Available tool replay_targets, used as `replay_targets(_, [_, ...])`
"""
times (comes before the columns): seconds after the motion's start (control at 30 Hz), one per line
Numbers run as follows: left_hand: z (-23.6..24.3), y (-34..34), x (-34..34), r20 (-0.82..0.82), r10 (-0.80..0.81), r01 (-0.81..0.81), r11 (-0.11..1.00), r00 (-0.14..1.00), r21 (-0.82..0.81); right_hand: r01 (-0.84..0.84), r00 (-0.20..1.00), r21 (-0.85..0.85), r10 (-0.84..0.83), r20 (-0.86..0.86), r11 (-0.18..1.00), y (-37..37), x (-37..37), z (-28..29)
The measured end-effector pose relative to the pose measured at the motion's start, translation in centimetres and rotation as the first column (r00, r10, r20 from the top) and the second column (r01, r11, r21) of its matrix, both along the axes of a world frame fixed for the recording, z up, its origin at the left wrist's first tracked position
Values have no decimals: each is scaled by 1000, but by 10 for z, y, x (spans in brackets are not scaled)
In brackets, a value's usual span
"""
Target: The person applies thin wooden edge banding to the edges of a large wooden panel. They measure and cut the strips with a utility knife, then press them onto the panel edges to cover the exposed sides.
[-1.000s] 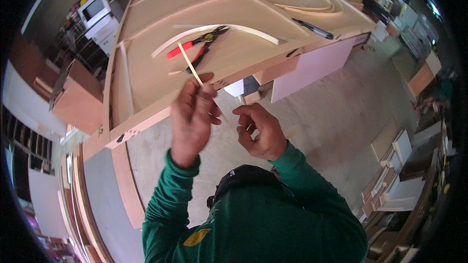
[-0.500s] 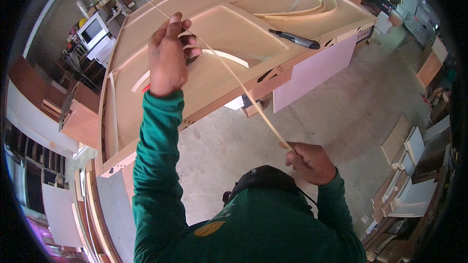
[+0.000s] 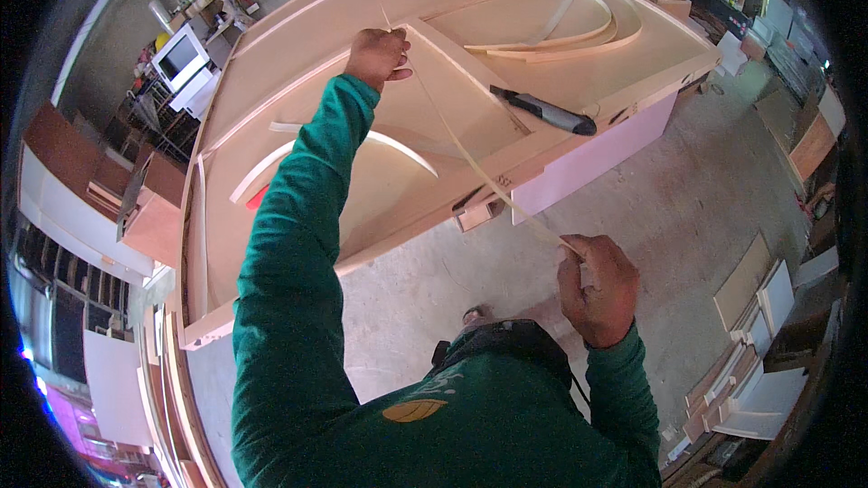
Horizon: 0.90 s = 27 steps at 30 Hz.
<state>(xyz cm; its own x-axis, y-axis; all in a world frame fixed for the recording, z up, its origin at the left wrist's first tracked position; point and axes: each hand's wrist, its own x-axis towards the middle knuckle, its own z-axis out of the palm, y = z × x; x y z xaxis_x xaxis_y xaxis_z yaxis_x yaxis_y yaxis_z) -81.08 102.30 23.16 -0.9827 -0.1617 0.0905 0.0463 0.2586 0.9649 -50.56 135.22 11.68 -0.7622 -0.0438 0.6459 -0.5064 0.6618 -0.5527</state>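
Observation:
A long thin pale wooden strip stretches taut between both my hands. My left hand reaches far out over the big light plywood panel and pinches the strip's far end. My right hand is close to my body, above the concrete floor, and grips the near end. The strip crosses the panel's front edge. A grey utility knife lies on the panel just right of the strip. A curved pale strip lies on the panel under my left arm.
More curved wooden strips rest at the panel's far right. A pink board hangs below the panel's front edge. Stacked panels and frames lie on the floor at right. Shelving and a boxy white machine stand at left.
My left hand has reached farther out across the panel and my right hand has drawn back, so the strip went from bunched near my chest to stretched long.

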Motion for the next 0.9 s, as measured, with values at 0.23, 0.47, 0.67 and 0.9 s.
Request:
replay_targets(0.23, [-53, -39, -127, 145, -118, 114, 993, 982, 35, 130, 984, 146, -109, -142, 981, -26, -70, 29])
replay_targets(0.47, [-96, -71, -228, 172, -223, 278, 850, 960, -448, 115, 990, 217, -95, -100, 969, -55, -128, 42])
replay_targets(0.67, [-115, -53, -237, 124, -108, 150, 900, 986, -410, 97, 995, 227, -95, -20, 969, -63, -152, 33])
replay_targets(0.9, [-124, -61, -236, -68, -324, 234, 799, 944, -554, 153, 988, 186, -147, -46, 970, -53, -172, 30])
